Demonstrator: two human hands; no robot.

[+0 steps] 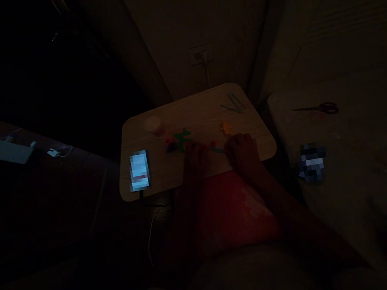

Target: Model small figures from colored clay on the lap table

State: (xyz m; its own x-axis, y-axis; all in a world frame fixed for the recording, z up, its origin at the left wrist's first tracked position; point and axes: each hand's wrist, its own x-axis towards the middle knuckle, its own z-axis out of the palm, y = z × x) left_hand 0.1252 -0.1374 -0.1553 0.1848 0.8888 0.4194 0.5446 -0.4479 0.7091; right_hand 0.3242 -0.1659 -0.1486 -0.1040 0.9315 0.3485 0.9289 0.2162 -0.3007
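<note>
My right hand point(243, 152) rests at the near edge of a small wooden table point(202, 109), fingers curled round one end of a thin blue-green stick point(218, 150). Just left of it, my left hand point(197, 156) lies with its fingers bent; dimness hides what is in them. A small red piece point(213, 144) sits between the hands. Beyond my left hand are green pieces point(183, 137), with a dark purple piece point(170, 147) and a pinkish-red piece point(168, 140) beside them. Yellow-orange pieces point(226, 128) lie beyond my right hand.
Several blue-green sticks point(234, 103) lie at the table's far right. A small pale tub point(154, 126) stands far left, a lit phone point(139, 171) near left with a cable. Scissors point(326, 108) and a blurred-out object point(311, 164) rest on a pale surface to the right.
</note>
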